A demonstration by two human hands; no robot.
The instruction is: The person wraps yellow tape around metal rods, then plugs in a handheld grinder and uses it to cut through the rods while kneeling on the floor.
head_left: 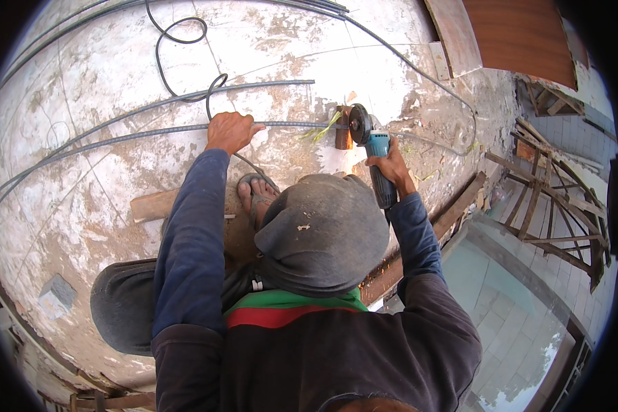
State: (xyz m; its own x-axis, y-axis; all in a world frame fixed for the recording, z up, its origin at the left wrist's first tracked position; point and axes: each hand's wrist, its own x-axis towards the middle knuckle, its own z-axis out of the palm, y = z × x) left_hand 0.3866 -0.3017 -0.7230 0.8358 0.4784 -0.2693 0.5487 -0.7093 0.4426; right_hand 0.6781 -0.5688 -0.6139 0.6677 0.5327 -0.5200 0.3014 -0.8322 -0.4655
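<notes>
My left hand (230, 132) is wrapped round a ribbed steel rod (158, 130) lying low over the floor, its thumb pointing right along the rod. In my right hand (393, 169) is a teal and black angle grinder (378, 147), gripped by its body. The grinder's dark disc (359, 123) is at the rod's right end, over a small brown wooden block (342, 139). Orange sparks come off below the disc. Exact contact between disc and rod is partly hidden. Yellow-green strips (321, 129) lie across the rod beside the block.
A second steel rod (254, 85) curves along beyond the first. A black cable (159, 58) loops over the stained floor (110, 175). A wooden offcut (154, 204) and a grey block (57, 296) lie left. A wooden frame (546, 199) stands on a tiled area right.
</notes>
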